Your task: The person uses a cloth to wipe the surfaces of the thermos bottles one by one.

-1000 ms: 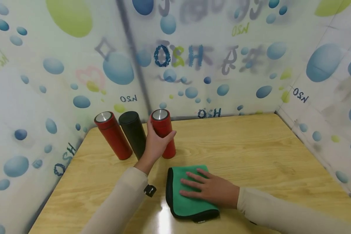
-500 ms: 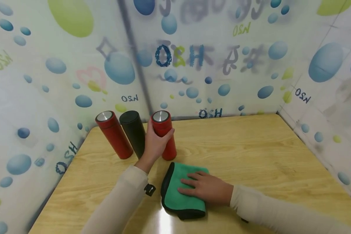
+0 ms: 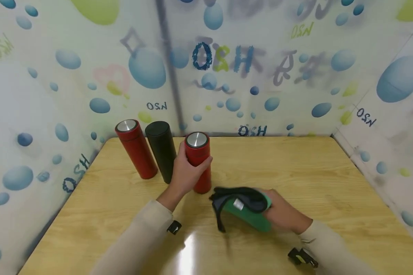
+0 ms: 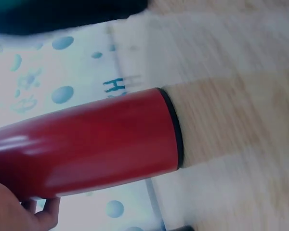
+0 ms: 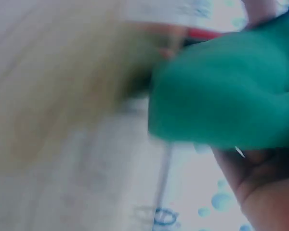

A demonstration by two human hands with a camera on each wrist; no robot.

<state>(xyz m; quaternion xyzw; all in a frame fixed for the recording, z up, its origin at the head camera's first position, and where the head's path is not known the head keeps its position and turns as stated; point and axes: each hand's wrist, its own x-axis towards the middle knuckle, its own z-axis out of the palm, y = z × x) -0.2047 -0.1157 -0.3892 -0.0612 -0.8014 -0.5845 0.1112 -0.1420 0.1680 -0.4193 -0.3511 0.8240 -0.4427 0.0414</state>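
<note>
The left hand grips a red flask towards the table's far edge; the right hand clutches a green cloth.

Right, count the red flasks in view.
2. The leftmost red flask stands left of the black flask; the second red flask, gripped by the left hand, is right of the black one. No others show.

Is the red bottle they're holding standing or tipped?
Upright: in the left hand, the red bottle shows its silver lid on top, base toward the table.
</note>
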